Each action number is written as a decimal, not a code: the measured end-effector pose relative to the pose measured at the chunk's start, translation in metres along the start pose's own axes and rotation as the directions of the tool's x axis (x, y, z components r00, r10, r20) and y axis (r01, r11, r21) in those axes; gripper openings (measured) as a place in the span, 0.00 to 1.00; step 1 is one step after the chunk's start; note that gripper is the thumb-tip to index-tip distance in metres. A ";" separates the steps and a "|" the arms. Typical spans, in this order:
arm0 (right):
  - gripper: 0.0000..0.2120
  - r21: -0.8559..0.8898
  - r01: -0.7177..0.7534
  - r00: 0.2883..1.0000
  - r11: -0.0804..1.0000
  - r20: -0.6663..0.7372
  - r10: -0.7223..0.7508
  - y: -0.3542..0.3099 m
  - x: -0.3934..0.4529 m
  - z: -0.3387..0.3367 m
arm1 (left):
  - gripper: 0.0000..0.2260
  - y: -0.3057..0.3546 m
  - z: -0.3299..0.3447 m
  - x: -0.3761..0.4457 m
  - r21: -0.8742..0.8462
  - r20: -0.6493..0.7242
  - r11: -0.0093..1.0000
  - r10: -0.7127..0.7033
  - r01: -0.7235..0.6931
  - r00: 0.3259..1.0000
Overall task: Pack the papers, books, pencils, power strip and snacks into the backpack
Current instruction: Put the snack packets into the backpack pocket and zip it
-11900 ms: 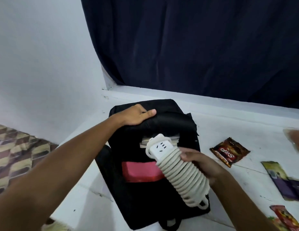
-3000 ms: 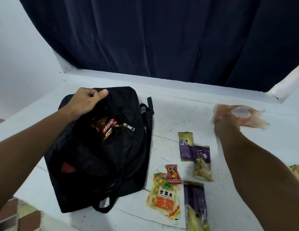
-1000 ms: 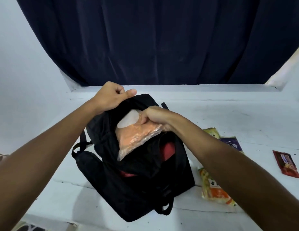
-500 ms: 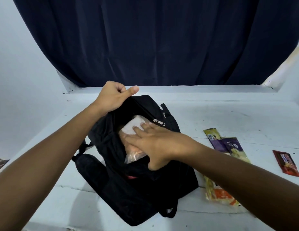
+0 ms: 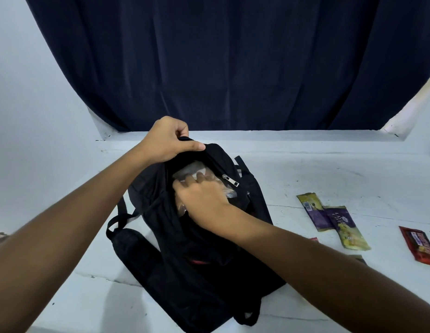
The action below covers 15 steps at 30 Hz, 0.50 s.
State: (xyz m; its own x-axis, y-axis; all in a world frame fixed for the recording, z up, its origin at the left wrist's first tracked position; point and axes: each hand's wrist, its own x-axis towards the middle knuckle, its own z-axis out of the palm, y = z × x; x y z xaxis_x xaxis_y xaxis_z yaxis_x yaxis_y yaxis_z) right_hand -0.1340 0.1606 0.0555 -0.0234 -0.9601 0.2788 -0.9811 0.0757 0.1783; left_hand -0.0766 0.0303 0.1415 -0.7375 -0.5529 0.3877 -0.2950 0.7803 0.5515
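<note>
The black backpack lies on the white surface with its top pocket unzipped. My left hand grips the top edge of the backpack and holds the opening up. My right hand presses down with its fingers on a clear plastic snack bag, which sits mostly inside the opening. A silver zipper pull hangs just right of my fingers. A red strip shows lower down in the backpack. The power strip, books and papers are out of sight.
Two purple-and-yellow snack packets lie to the right of the backpack, and a red snack packet lies near the right edge. A dark blue curtain hangs behind. White walls close in on both sides.
My right hand has pushed the clear snack bag deeper into the backpack; only its top still shows. My left hand has kept its hold on the top edge.
</note>
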 end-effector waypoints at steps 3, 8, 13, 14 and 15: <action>0.17 0.053 -0.036 0.999 0.998 -0.007 0.037 0.003 0.013 0.002 | 0.24 0.000 0.003 0.002 0.022 -0.007 0.999 0.033 -0.033 0.999; 0.15 -0.004 -0.003 1.000 1.000 0.011 0.003 0.004 0.032 0.007 | 0.24 -0.002 0.001 0.004 0.029 0.002 0.999 0.025 -0.025 1.000; 0.17 -0.063 0.031 0.993 0.998 0.113 -0.023 0.012 0.043 0.017 | 0.24 -0.003 0.001 0.005 0.004 -0.003 1.000 0.007 -0.007 1.000; 0.18 -0.047 0.032 0.990 0.998 0.141 -0.025 0.015 0.045 0.019 | 0.24 -0.003 0.002 0.006 -0.001 -0.006 1.000 0.002 -0.002 1.000; 0.19 -0.024 0.029 0.986 0.999 0.162 -0.024 0.018 0.046 0.019 | 0.24 -0.003 0.002 0.006 -0.005 -0.007 1.000 -0.002 0.002 1.000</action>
State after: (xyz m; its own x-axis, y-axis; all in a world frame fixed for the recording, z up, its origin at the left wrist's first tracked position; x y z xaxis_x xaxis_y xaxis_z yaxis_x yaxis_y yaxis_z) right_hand -0.1569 0.1123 0.0534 -0.0304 -0.9926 0.1177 -0.9764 0.0547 0.2088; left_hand -0.0812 0.0254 0.1407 -0.7324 -0.5568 0.3918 -0.2938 0.7776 0.5559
